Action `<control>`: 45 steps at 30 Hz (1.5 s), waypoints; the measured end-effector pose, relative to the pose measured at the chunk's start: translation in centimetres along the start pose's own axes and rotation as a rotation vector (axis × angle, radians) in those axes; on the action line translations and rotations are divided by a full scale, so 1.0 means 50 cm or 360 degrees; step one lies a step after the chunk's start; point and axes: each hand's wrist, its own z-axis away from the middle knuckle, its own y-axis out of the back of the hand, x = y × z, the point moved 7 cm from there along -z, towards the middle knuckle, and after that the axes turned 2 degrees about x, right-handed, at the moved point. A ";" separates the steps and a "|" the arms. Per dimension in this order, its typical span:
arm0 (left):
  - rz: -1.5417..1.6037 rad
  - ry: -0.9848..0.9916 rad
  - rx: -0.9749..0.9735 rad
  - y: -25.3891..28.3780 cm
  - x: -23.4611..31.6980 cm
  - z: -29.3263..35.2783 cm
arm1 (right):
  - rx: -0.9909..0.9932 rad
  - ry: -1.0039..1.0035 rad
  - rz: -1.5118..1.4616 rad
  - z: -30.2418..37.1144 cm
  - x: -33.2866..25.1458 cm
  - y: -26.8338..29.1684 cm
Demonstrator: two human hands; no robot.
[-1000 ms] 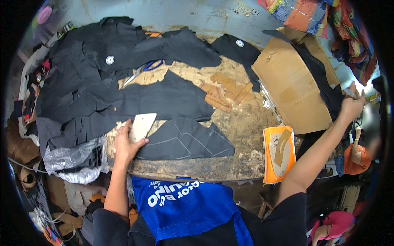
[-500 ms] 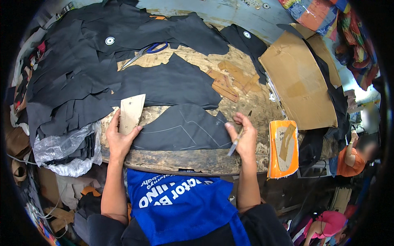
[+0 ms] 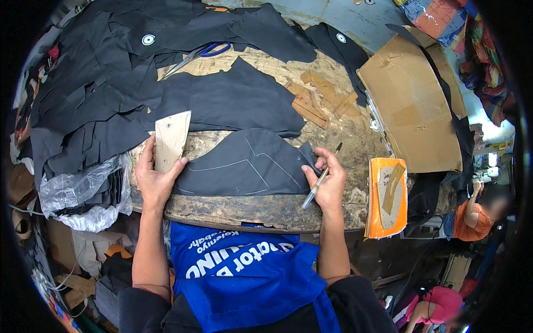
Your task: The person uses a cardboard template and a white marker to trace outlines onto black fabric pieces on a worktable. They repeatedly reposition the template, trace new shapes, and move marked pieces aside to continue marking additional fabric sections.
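Observation:
My left hand (image 3: pixel 155 180) holds a beige cardboard pattern piece (image 3: pixel 172 139) between thumb and fingers, upright beside the left end of a black leather-like piece (image 3: pixel 222 178). That black piece lies along the near edge of the wooden table (image 3: pixel 205 211), marked with pale drawn lines. My right hand (image 3: pixel 333 186) keeps a slim clear pen (image 3: pixel 321 180) across its fingers, tip pointing down toward me. Its thumb and fingers also pinch the right end of the black piece, which is bent up a little there.
Black sheets (image 3: pixel 222 102) cover the left and back, with blue-handled scissors (image 3: pixel 214 50) among them. Brown pattern pieces (image 3: pixel 311 105) lie beyond my right hand. An orange pad (image 3: pixel 400 219) and a cardboard box (image 3: pixel 411 105) stand at right. Two people (image 3: pixel 472 219) sit beyond.
My right hand has closed on the right end of the black piece, lifting its edge, with the pen still held. The left hand keeps its pattern piece. The whole view has shifted slightly.

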 end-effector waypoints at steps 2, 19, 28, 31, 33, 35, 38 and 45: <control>-0.0064 -0.0038 -0.0037 -0.005 0.000 0.000 | 0.0014 -0.0020 -0.0059 0.001 0.008 0.000; -0.0051 -0.0114 -0.0174 0.011 0.049 -0.085 | 0.0051 0.0313 0.0312 -0.032 -0.128 -0.045; -0.0805 -0.0601 -0.0433 -0.098 0.068 -0.132 | -0.0605 0.0635 0.0420 -0.042 -0.168 -0.237; -0.0724 -0.0432 -0.0258 -0.131 0.030 -0.219 | -0.0547 0.0609 0.0411 -0.116 -0.145 -0.244; -0.0692 -0.0424 -0.0159 -0.144 0.021 -0.250 | -0.0296 0.0729 0.0361 -0.144 -0.160 -0.222; -0.0703 -0.0338 -0.0001 -0.131 0.014 -0.260 | -0.0229 0.0547 0.0224 -0.171 -0.160 -0.205; -0.0758 -0.0059 -0.0003 -0.111 0.000 -0.274 | 0.0197 0.0269 0.0295 -0.228 -0.160 -0.168; -0.0638 0.0148 -0.0156 -0.098 0.012 -0.270 | -0.0234 -0.0152 0.0530 -0.327 -0.102 -0.249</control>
